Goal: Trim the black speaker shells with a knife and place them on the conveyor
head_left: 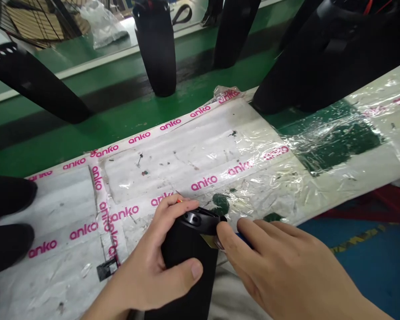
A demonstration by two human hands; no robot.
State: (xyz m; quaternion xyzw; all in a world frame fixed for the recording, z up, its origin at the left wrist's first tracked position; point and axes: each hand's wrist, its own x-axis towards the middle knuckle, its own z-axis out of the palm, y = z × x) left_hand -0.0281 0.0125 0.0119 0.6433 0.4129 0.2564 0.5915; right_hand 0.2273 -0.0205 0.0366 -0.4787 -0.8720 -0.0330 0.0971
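My left hand [153,271] is wrapped round a black plastic tube-shaped part [186,262], thumb across its side and fingers behind its open top end. A thin red and yellow wire end pokes out by my left fingertips. My right hand [280,266] is closed beside the part's top, its fingertips pinching a small brownish piece [209,240] against the rim; something blue shows under its fingers. Both hands are at the near edge of a white mat [173,155] taped with pink "anko" tape.
Several tall black plastic housings [155,49] stand on the green conveyor [113,111] beyond the mat. Crinkled clear film [323,146] covers the mat's right side. Black shapes [6,222] sit at the left edge. A blue floor [370,262] lies lower right.
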